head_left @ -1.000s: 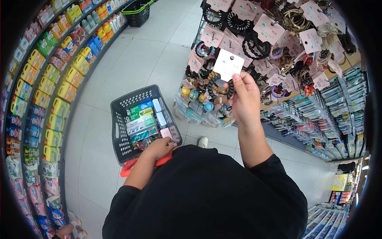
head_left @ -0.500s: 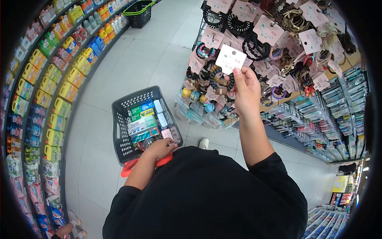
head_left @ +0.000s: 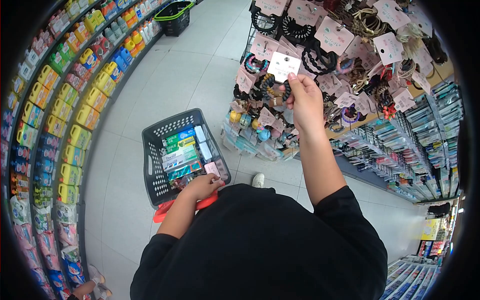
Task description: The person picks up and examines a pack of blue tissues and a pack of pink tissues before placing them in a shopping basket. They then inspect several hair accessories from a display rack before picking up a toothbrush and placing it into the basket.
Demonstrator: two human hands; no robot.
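Note:
My right hand [head_left: 306, 100] pinches the lower edge of a white card with a coiled hair tie [head_left: 268, 87] hanging from it, dark and brown in colour. It is raised in front of the hair-accessory rack, thumb on the card's face. My left hand [head_left: 202, 186] is closed at the near rim of a dark grey shopping basket [head_left: 149, 142], by its red handle [head_left: 162, 212]; its grip is partly hidden. Inside the basket lie several toothpaste boxes [head_left: 179, 155], pale long boxes [head_left: 202, 142] and a pink pack [head_left: 213, 170].
Pink-carded hair ties [head_left: 334, 37] crowd the rack ahead. Hanging packets [head_left: 400, 142] fill the shelving at right. A curved shelf of bottles [head_left: 87, 117] runs along the left. Another basket [head_left: 173, 20] stands on the floor [head_left: 125, 90]. Another person's shoes [head_left: 97, 280] show at lower left.
My right hand has moved slightly up and left with the carded hair tie, and the card has turned a little more upright. My left hand stays at the basket's rim.

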